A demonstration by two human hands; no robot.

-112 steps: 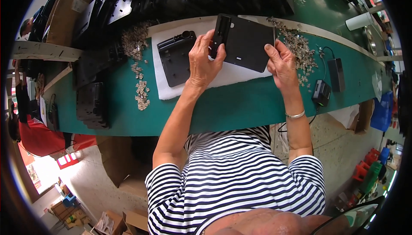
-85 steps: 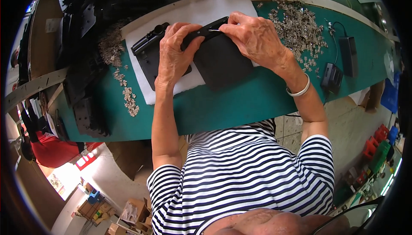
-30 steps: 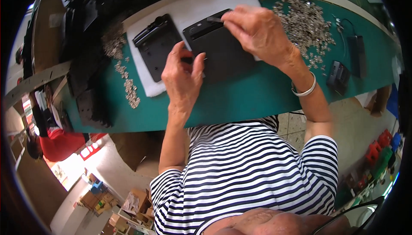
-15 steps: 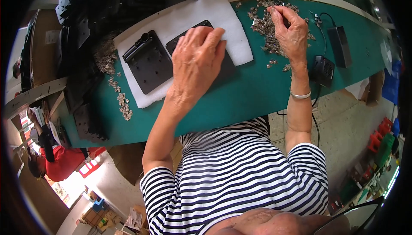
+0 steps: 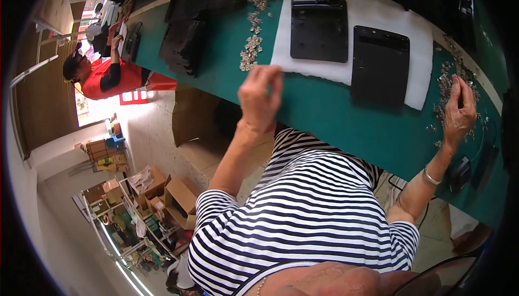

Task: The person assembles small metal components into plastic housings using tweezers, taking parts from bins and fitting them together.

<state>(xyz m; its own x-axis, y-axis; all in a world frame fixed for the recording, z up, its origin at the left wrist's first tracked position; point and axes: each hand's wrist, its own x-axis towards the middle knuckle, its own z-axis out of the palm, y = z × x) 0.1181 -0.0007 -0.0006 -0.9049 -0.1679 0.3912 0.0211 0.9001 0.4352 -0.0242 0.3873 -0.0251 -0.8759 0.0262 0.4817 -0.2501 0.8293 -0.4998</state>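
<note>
Tabletop [image 5: 324,114], edge near left hand [image 5: 260,98]

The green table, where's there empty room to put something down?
Bare green table lies right of the left hand, between the white sheet and striped shirt, and also between the left metal pile and black stack. Crowded: the sheet, bearing two black panels, and the right metal pile by the right hand.

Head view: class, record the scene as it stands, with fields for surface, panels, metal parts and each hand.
Surface: green table, white sheet on it
Panels: black left panel and black right panel, side by side on the sheet
Metal parts: left pile and right pile, flanking the sheet
Left hand: near left pile, blurred; grip unclear
Right hand: at right pile; grip unclear
</note>
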